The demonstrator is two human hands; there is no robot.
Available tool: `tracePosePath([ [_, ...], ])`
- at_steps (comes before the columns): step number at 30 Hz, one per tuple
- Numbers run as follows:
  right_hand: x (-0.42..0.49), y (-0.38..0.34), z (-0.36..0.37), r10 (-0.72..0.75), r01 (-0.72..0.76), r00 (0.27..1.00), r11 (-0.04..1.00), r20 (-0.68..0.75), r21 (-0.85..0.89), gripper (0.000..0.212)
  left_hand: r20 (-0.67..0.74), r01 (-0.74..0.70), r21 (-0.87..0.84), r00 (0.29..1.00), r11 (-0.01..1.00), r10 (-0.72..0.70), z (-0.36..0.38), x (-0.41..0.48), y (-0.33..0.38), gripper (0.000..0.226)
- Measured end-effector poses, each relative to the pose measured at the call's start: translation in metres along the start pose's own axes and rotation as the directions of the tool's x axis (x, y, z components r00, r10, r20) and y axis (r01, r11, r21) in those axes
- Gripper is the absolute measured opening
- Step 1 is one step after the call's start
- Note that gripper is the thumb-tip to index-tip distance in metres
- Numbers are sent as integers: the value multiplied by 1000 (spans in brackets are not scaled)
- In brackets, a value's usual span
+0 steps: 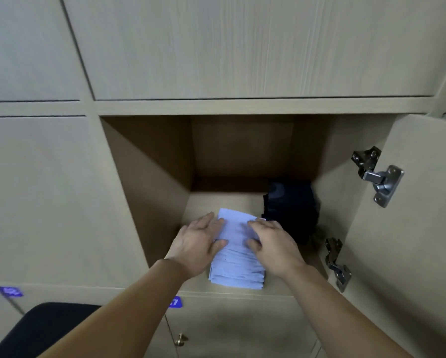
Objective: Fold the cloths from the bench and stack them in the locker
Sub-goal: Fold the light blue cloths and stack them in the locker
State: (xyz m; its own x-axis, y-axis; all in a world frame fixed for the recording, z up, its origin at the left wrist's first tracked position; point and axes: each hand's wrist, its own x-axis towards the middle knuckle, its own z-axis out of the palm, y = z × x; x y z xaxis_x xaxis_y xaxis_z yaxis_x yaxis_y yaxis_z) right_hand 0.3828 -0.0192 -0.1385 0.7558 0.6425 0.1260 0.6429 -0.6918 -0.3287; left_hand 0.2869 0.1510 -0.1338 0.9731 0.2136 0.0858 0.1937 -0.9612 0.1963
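A stack of folded pale blue cloths (238, 262) sits on the floor of the open locker (242, 200), near its front edge. My left hand (198, 241) rests on the stack's left side with fingers laid flat and thumb against the edge. My right hand (273, 241) lies on the stack's right side, fingers spread over the top cloth. A pile of dark navy folded cloths (290, 208) stands just right of and behind the pale stack, against the locker's right wall.
The locker door (410, 228) hangs open on the right with two metal hinges (379, 174). Shut beige locker doors surround the opening. A small brass knob (180, 339) is on the door below. A dark shape (41, 329) fills the lower left corner.
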Motion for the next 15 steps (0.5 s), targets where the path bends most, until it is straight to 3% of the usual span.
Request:
tracePosePath([
  [8, -66, -58, -47, -59, 58, 997, 998, -42, -27, 40, -132, 126, 103, 985, 987, -112, -67, -99, 10, 59],
  [15, -142, -143, -44, -158, 158, 987, 987, 14, 31, 42, -164, 337, 42, 931, 941, -326, -90, -243, -16, 58],
])
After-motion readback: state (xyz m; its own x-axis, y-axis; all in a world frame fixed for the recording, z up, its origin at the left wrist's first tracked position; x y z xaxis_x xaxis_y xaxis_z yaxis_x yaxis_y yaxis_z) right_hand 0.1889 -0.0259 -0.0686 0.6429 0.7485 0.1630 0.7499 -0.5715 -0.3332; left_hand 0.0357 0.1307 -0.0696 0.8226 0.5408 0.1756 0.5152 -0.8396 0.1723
